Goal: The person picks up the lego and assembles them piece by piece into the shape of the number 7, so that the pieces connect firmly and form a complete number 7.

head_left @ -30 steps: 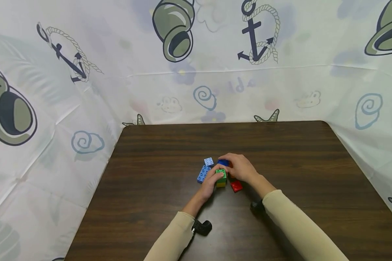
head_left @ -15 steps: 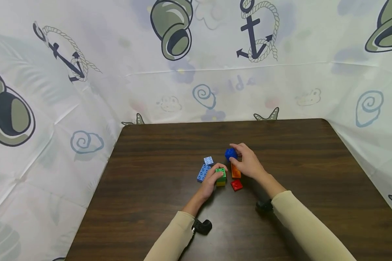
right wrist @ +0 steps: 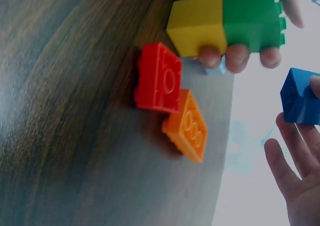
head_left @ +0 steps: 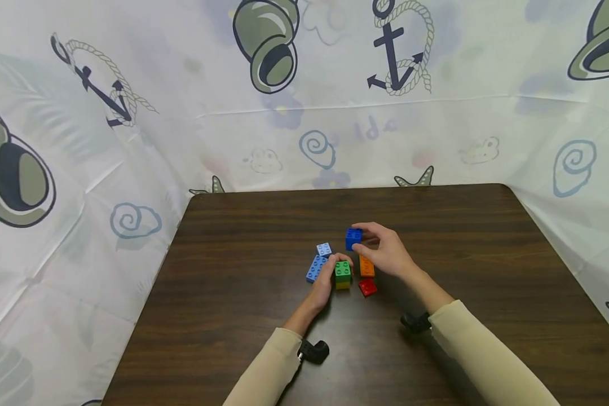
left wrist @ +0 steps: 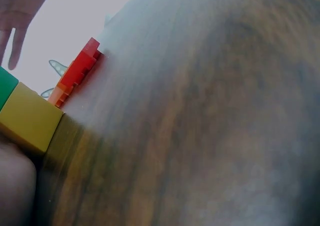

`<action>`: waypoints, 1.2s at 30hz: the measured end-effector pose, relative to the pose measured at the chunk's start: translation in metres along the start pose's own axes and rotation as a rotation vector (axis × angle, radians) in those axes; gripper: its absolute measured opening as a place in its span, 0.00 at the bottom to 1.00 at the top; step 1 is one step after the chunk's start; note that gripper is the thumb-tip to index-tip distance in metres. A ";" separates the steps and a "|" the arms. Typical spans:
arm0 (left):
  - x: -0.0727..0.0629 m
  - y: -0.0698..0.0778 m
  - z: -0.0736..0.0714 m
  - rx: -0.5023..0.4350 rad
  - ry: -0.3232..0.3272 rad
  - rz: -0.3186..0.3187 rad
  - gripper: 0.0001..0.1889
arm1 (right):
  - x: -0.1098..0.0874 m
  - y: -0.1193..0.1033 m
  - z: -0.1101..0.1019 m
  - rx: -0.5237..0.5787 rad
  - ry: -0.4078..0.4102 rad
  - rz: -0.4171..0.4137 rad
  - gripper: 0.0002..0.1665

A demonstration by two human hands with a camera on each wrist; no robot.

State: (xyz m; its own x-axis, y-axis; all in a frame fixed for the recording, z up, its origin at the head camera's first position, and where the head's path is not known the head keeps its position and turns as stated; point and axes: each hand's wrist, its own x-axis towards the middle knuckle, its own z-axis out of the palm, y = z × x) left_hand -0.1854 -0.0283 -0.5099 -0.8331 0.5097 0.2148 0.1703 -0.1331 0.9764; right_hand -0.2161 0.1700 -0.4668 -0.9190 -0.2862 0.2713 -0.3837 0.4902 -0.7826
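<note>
In the head view my left hand (head_left: pixel 322 288) holds a two-brick stack, a green toy brick (head_left: pixel 342 272) on top of a yellow brick (head_left: pixel 342 286). Its fingertips curl round the stack's far side, as the right wrist view shows. Beyond the stack, my right hand (head_left: pixel 392 254) pinches a dark blue brick (head_left: pixel 353 239) between thumb and fingers, apart from the other bricks. Just right of the stack lie an orange brick (head_left: pixel 367 267) and a red brick (head_left: pixel 367 287). The red and orange pieces rest on their sides in the right wrist view.
Left of the left hand lie a long light blue brick (head_left: pixel 316 269) and a smaller pale blue brick (head_left: pixel 324 249). All stand on a dark wooden table (head_left: pixel 243 270). A printed cloth (head_left: pixel 182 152) hangs behind and to the sides.
My right hand has drawn away from the stack with the dark blue brick, uncovering the orange one, then shifted slightly left. The brick has turned. My left thumb has come off the green brick's top.
</note>
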 end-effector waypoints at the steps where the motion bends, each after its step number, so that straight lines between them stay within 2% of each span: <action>1: 0.000 -0.001 0.000 -0.027 -0.004 -0.008 0.30 | -0.001 -0.003 0.000 0.005 -0.007 -0.004 0.25; 6: 0.000 -0.017 -0.003 -0.115 0.008 -0.085 0.35 | -0.006 -0.015 -0.001 -0.012 -0.072 -0.024 0.23; 9: 0.000 -0.030 -0.004 -0.105 0.037 -0.125 0.37 | -0.009 -0.018 0.000 -0.045 -0.123 -0.034 0.23; 12: -0.001 -0.034 -0.004 -0.087 0.056 -0.136 0.39 | -0.012 -0.021 0.001 -0.065 -0.167 -0.045 0.23; 17: -0.002 -0.035 -0.003 -0.082 0.072 -0.143 0.41 | -0.016 -0.026 0.003 -0.089 -0.199 -0.082 0.24; 29: 0.000 -0.032 -0.002 -0.115 0.099 -0.146 0.43 | -0.023 -0.030 0.007 -0.138 -0.182 -0.138 0.26; 36: -0.001 -0.034 -0.003 -0.080 0.118 -0.159 0.42 | -0.024 -0.033 0.006 -0.181 -0.169 -0.152 0.27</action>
State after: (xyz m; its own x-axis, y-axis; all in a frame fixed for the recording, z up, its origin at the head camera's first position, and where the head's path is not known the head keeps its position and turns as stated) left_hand -0.1917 -0.0265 -0.5432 -0.9030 0.4268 0.0494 -0.0063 -0.1283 0.9917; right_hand -0.1802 0.1553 -0.4509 -0.8274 -0.4934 0.2683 -0.5396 0.5661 -0.6232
